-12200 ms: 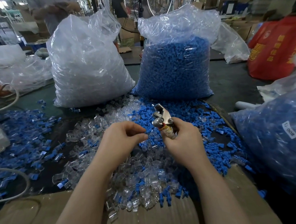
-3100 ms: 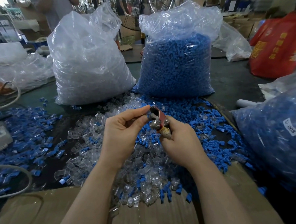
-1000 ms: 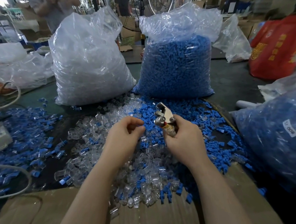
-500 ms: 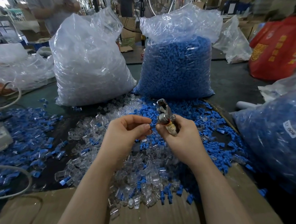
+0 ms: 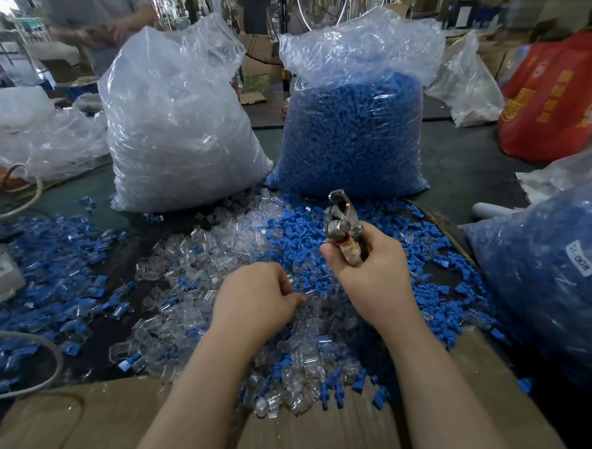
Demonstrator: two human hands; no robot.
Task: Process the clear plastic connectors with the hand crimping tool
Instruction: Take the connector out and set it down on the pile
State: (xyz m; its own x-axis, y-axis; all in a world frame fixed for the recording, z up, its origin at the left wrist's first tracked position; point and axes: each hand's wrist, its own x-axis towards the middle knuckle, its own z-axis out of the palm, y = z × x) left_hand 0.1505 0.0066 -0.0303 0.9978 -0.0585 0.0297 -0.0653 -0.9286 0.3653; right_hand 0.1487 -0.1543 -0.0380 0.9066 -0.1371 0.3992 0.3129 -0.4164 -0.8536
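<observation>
The right hand [image 5: 376, 275] grasps the crimping tool [image 5: 342, 227] upright, head pointing far, above the blue caps [image 5: 302, 231], while the left hand [image 5: 257, 300] reaches, fingers curled, into the near clear connectors [image 5: 200, 260]; whether it pinches one I cannot tell.

The left hand [image 5: 257, 303], which half a second ago is up beside the crimping tool [image 5: 343, 227], now sits low on the heap of clear connectors [image 5: 200, 260], fingers curled into the pieces. The right hand [image 5: 369, 272] now holds the tool alone, its metal head pointing up, slightly higher than before.
</observation>
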